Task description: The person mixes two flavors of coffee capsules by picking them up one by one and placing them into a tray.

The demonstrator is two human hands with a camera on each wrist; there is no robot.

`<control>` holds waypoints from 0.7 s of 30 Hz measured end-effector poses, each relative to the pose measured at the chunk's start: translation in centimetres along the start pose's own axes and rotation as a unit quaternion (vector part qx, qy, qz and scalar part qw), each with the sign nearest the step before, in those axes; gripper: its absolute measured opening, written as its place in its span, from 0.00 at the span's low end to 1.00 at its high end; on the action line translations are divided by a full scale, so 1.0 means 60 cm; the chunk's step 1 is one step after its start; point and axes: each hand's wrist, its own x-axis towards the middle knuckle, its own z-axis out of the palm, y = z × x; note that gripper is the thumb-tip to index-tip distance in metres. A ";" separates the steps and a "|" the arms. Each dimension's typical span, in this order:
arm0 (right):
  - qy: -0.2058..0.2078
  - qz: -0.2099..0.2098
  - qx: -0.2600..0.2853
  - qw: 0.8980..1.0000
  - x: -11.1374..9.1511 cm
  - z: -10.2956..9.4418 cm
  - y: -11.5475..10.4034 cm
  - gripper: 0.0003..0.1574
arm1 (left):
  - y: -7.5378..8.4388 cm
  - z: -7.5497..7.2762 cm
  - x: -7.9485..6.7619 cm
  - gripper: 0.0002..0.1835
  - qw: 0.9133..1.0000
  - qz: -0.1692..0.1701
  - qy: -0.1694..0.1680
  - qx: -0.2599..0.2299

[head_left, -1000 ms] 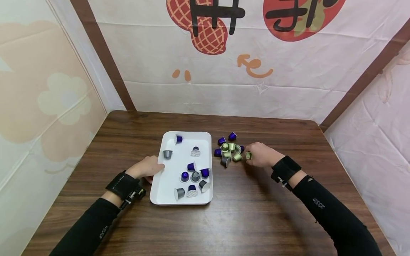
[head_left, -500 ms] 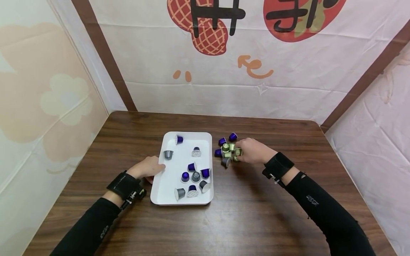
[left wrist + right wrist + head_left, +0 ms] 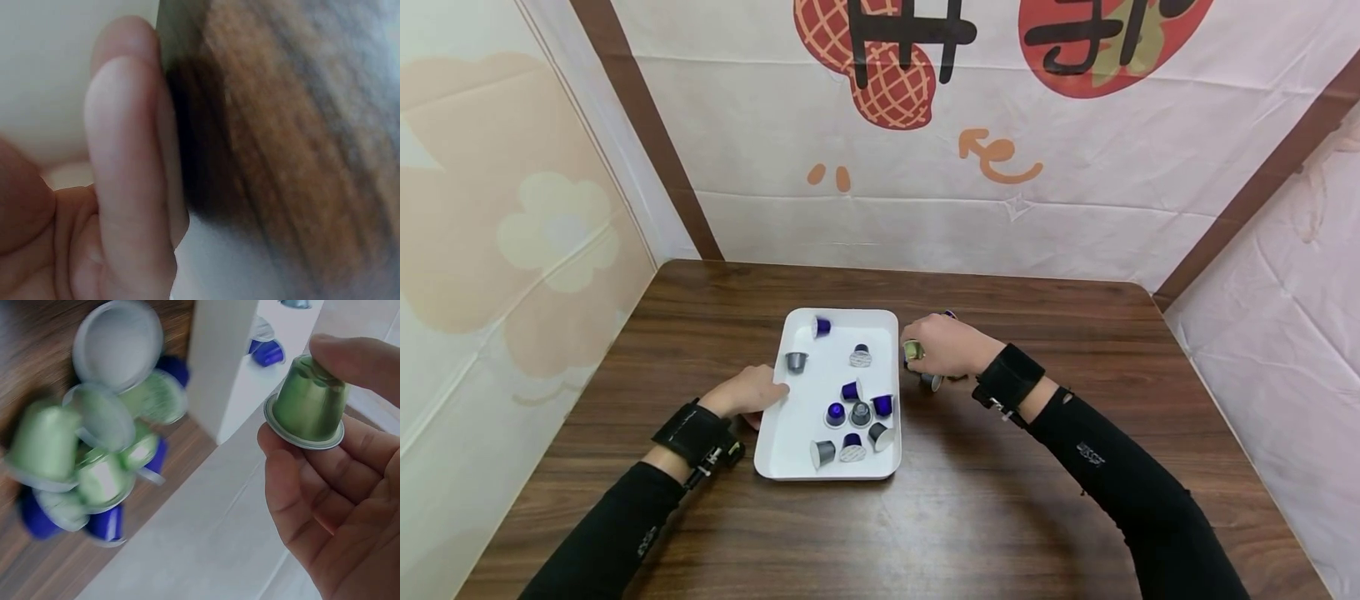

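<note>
My right hand (image 3: 951, 344) pinches a green coffee capsule (image 3: 310, 403) between thumb and fingers, just right of the tray in the head view. Below the hand lies a pile of loose green, blue and grey capsules, mostly covered in the head view; the right wrist view shows green capsules (image 3: 103, 478) and blue ones (image 3: 106, 525). With its thumb over the rim, my left hand (image 3: 747, 392) grips the left edge of the white tray (image 3: 797, 442). Several capsules sit scattered in the tray, among them a blue one (image 3: 836, 413) and a silver one (image 3: 796, 362).
The brown wooden table (image 3: 1000, 517) extends on all sides of the tray. A printed cloth (image 3: 760, 125) hangs behind it, with more cloth on the left and right. A grey capsule (image 3: 931, 382) lies at the near side of the pile.
My right hand has moved left over the pile towards the tray, carrying the green capsule it held. The left hand and tray stay in place.
</note>
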 end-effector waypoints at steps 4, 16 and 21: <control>-0.005 -0.012 0.010 1.000 0.025 0.006 -0.019 0.13 | -0.001 0.001 -0.001 0.18 1.000 0.002 -0.001 -0.002; -0.036 -0.028 0.006 0.999 0.088 0.024 -0.056 0.14 | -0.006 -0.001 -0.004 0.16 1.000 0.013 0.002 -0.014; -0.045 -0.028 -0.006 0.999 0.112 0.029 -0.067 0.11 | -0.007 0.000 -0.001 0.15 1.000 0.014 0.006 -0.016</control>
